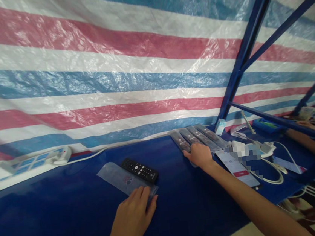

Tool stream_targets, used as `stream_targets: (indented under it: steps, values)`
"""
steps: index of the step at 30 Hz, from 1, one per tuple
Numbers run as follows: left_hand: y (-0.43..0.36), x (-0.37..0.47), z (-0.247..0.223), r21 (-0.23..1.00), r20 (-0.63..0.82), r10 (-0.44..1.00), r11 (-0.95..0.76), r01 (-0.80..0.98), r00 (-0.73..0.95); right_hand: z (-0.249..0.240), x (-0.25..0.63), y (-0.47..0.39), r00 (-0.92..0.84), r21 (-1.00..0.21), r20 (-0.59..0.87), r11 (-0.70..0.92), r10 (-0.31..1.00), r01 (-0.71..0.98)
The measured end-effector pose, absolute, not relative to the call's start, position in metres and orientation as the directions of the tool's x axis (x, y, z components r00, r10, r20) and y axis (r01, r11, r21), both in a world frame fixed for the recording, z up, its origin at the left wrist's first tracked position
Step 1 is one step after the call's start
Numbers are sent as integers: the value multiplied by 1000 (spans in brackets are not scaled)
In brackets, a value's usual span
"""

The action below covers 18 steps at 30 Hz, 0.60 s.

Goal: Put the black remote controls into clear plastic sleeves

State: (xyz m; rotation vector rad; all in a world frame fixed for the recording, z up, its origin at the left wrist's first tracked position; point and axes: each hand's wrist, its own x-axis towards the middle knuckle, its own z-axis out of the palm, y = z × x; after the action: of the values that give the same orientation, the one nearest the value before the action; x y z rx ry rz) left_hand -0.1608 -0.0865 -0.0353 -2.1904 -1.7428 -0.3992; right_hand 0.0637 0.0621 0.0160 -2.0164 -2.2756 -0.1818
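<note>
On the blue tabletop lies a black remote control (pixel 145 171), bare, its buttons facing up. Along its near side is a clear plastic bag (pixel 115 177), flat and seemingly without a remote in it. My left hand (pixel 134 213) has its fingers and thumb closed on the near right end of this bag. Farther right, several remotes in clear bags lie side by side in a row. My right hand (pixel 200 154) curls over the near end of the leftmost bagged remote (pixel 180 141), its fingertips partly hidden.
A smartphone (pixel 237 169) lies right of my right forearm, beside white cables and a charger (pixel 266 148). A white power strip (pixel 37 164) runs along the back left. A blue metal post (pixel 233 75) rises behind. Another person's arm (pixel 308 142) shows at far right.
</note>
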Motion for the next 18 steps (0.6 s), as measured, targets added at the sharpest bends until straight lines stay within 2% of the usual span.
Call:
stream_targets:
  steps: [4, 6, 8, 10, 13, 18]
  values:
    - [-88, -157, -28, -19, 279, 952, -126, 992, 126, 21, 55, 54, -162, 47, 232, 155, 959, 987]
    - [-89, -156, -23, 2, 222, 971, -90, 996, 88, 22, 43, 38, -275, 26, 257, 277, 927, 960]
    - [-91, -154, -18, 11, 155, 987, -51, 999, 49, 24, 28, 20, -449, -52, 205, 467, 870, 883]
    - [-93, -153, -15, 7, 87, 996, -17, 1000, 16, 24, 11, 6, -564, -132, 150, 582, 812, 802]
    - [-95, -152, -12, -5, 15, 1000, 3, 1000, -3, 22, -13, -3, -621, -148, 99, 629, 777, 763]
    - [-92, -152, -10, -34, -59, 998, -19, 999, 17, 17, -29, 5, -607, -102, 50, 609, 793, 787]
